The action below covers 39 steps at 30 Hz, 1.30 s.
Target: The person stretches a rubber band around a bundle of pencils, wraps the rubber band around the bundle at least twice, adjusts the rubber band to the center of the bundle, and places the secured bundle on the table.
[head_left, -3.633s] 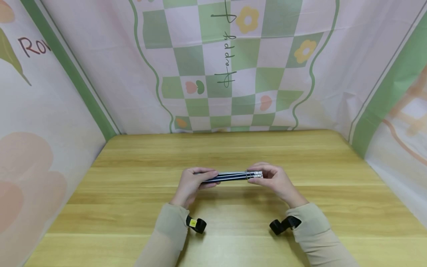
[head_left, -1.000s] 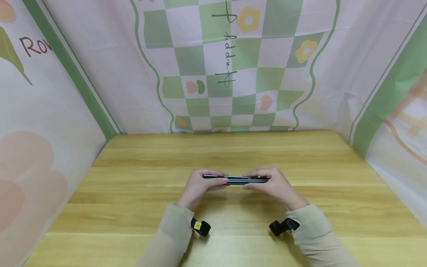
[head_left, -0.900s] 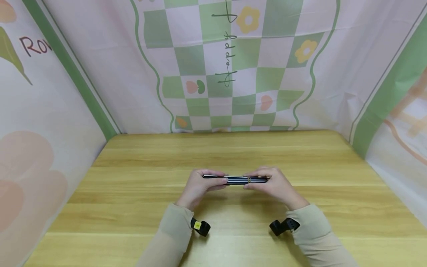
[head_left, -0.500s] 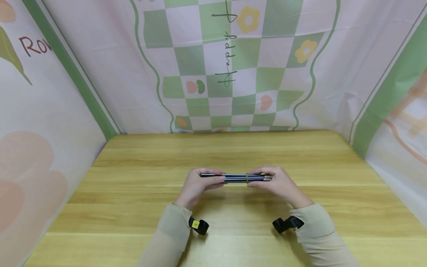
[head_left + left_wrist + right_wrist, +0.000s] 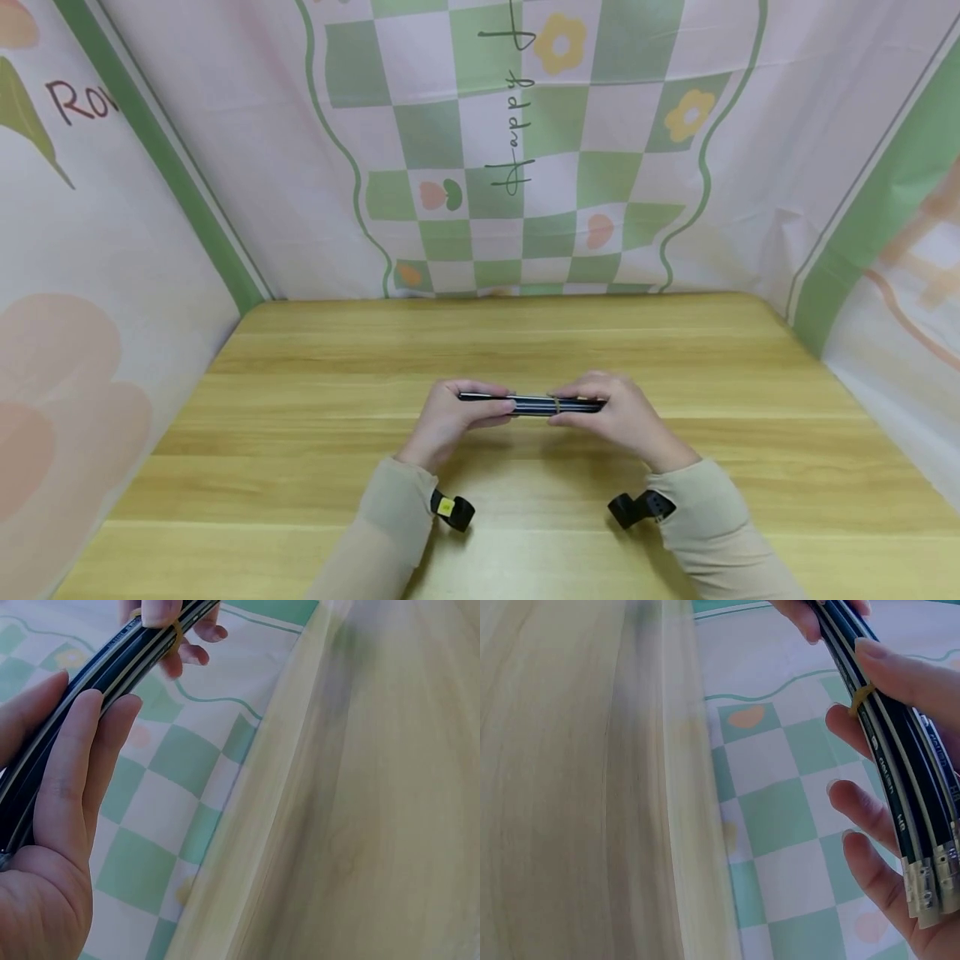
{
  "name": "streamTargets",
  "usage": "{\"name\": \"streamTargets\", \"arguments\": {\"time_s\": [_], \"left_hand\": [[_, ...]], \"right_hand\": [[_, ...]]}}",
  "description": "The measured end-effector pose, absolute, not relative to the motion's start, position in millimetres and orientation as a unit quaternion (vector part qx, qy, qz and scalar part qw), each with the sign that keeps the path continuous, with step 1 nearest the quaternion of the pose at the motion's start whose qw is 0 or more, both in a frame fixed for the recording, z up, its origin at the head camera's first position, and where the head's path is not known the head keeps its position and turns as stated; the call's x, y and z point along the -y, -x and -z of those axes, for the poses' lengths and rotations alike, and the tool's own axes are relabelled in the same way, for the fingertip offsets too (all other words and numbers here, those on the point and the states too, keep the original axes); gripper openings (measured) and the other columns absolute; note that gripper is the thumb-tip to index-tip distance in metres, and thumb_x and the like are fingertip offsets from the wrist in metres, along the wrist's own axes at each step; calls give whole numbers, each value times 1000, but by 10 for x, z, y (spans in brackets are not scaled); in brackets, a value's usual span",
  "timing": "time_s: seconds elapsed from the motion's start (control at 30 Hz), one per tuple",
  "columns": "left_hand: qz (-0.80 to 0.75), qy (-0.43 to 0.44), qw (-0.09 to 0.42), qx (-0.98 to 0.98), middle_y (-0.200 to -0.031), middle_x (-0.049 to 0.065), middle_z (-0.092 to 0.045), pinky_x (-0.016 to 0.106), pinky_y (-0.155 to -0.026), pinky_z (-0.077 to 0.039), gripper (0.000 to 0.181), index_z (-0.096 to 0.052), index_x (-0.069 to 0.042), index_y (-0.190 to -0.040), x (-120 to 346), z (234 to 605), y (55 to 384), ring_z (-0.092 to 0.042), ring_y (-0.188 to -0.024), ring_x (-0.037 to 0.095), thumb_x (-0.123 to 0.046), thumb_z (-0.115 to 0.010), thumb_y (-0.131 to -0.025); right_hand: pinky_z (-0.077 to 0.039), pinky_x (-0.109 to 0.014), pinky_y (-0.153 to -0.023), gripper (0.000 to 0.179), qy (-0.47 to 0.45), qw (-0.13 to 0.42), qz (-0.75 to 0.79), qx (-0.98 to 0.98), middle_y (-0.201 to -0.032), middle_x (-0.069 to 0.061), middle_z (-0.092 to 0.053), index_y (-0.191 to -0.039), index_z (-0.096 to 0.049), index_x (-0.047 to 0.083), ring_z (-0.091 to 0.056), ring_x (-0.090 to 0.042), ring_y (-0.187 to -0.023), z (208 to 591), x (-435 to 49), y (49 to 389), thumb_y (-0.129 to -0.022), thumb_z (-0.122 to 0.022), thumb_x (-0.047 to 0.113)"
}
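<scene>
A bundle of dark striped pencils (image 5: 534, 406) is held level above the table between both hands. My left hand (image 5: 441, 423) grips its left end, thumb in front and fingers behind. Around the bundle runs a yellowish rubber band (image 5: 862, 697), some way in from the eraser ends. My right hand (image 5: 624, 423) holds the bundle at the band; in the right wrist view its thumb lies across the pencils by the band and other fingers sit apart behind. White erasers with metal ferrules (image 5: 924, 881) show at the lower end there. The left tips are mostly hidden by the left hand.
A wooden table (image 5: 480, 342) spreads beneath the hands. Behind it hangs a checkered green and white cloth (image 5: 491, 237), with printed cloth on both sides. A black wrist camera (image 5: 453, 510) sits on the left cuff, another black camera (image 5: 637, 508) on the right.
Since the earliest frame, the band sits farther from the eraser ends. Half a second ago the erasers showed in the head view; now the right hand covers them. Both hands shifted slightly.
</scene>
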<state>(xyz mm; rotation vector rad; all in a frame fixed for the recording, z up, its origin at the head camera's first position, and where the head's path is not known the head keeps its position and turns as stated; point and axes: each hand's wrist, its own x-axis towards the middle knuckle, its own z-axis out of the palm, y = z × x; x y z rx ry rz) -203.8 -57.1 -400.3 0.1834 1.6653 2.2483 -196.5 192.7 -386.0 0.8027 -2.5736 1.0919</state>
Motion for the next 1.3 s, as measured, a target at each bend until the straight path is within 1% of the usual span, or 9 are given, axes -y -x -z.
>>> {"name": "streamTargets", "arguments": {"time_s": [0.1,0.23,0.43,0.57,0.67,0.8,0.97,1.13,1.3], "left_hand": [[-787,-69,169,-589,-107,19,-73,39,-88,-61,31,-69,13,-109,560,4003,2035,-74,-91,24,5,-77,-80],[-786,-69,170,-590,-106,19,-73,39,-88,-61,30,-69,13,-108,552,4003,2034,-74,-91,24,5,-77,-80],[-784,-69,170,-593,-107,19,-73,38,-88,-61,30,-69,13,-109,547,4000,2037,-74,-92,24,5,-77,-81],[-788,-64,165,-590,-108,20,-73,38,-88,-61,31,-68,14,-109,551,3991,2040,-74,-92,25,6,-76,-81],[-791,-61,160,-588,-109,21,-73,38,-88,-61,30,-68,14,-109,555,3987,2041,-74,-92,25,6,-76,-81],[-792,-62,156,-587,-109,21,-73,38,-88,-61,30,-69,13,-109,546,3992,2039,-74,-93,26,6,-76,-81],[-790,-68,164,-587,-107,20,-73,37,-88,-61,31,-68,14,-109,515,4012,2024,-74,-92,25,6,-77,-81],[-790,-69,165,-586,-106,19,-73,37,-88,-61,30,-68,14,-108,499,4031,2013,-74,-93,25,5,-76,-81],[-791,-71,166,-585,-106,20,-73,38,-89,-61,30,-68,14,-109,494,4038,2015,-73,-95,25,5,-76,-81]], "right_hand": [[-51,-23,-63,29,-296,137,-346,880,-88,5,-75,-100,-80,16,-62,-4,-78,3862,-1913,1968,-73,-88,21],[-51,-23,-62,30,-305,145,-333,880,-89,7,-76,-101,-80,17,-63,-4,-77,3859,-1890,1960,-73,-88,24],[-53,-26,-67,37,-291,136,-315,893,-94,5,-77,-106,-79,18,-66,-8,-80,3834,-1875,1938,-72,-87,30],[-55,-27,-70,36,-265,118,-331,898,-99,1,-77,-108,-77,17,-68,-12,-84,3816,-1898,1928,-75,-87,29],[-55,-26,-68,30,-267,137,-329,895,-95,1,-76,-102,-78,17,-67,-12,-82,3814,-1906,1936,-74,-87,25],[-54,-25,-62,27,-303,190,-298,885,-88,1,-75,-96,-80,14,-65,-11,-76,3817,-1885,1952,-71,-89,20],[-55,-25,-62,28,-322,191,-281,884,-87,3,-75,-97,-80,15,-65,-10,-77,3824,-1850,1938,-72,-88,24],[-58,-30,-66,28,-313,185,-266,893,-91,5,-76,-99,-80,19,-69,-12,-82,3837,-1818,1920,-73,-87,29],[-61,-38,-72,33,-303,185,-253,900,-96,3,-77,-102,-80,18,-72,-17,-87,3842,-1799,1914,-73,-86,33]]}}
